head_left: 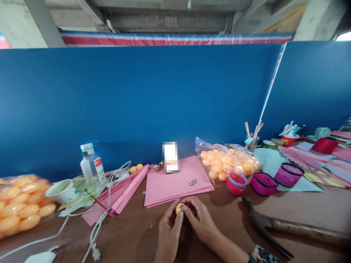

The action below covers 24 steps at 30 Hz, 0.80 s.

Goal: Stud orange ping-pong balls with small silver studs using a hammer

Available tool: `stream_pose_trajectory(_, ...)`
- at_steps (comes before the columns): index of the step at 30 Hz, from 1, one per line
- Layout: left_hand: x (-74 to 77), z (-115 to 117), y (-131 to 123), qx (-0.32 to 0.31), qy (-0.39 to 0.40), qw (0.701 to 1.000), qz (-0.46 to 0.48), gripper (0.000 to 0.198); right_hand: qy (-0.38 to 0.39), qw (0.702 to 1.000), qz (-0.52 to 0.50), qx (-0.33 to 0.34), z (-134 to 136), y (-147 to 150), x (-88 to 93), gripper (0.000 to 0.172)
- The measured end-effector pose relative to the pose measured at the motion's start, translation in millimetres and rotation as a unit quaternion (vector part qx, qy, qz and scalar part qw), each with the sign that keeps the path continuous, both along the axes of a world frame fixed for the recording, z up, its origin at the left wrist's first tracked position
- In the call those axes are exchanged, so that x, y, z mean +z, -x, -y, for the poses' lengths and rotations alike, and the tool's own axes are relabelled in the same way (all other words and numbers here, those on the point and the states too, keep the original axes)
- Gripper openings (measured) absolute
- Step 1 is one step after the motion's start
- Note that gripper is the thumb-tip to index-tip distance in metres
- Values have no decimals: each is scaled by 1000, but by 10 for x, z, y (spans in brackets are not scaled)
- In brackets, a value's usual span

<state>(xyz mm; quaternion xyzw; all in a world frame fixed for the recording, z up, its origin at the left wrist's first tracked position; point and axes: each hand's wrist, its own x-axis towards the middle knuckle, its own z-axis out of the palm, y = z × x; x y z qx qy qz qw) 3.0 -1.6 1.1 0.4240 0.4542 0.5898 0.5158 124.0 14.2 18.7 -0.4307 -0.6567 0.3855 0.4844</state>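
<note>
My left hand (168,230) and my right hand (199,219) meet low in the middle of the brown table (131,233). Together they pinch a small orange ball (179,208) with a tiny dark and silvery piece on its front. Both hands have their fingers curled round the ball. Just beyond them lies a stack of pink paper sheets (175,182) with a little metal piece (193,182) on it.
Bags of orange balls sit at the left edge (22,204) and right of the pink paper (227,162). A plastic bottle (90,162), paper cup (62,190) and white cables (95,215) lie left. Small red (236,182) and magenta (264,183) cups stand right. A blue partition (137,102) backs the table.
</note>
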Motion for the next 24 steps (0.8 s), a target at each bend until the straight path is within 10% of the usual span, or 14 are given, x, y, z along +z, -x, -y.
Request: stream_pose_trajectory(24, 50, 31, -25, 14, -5, 1000, 10, 37, 0, 1000, -7, -8, -26, -8, -32, 12)
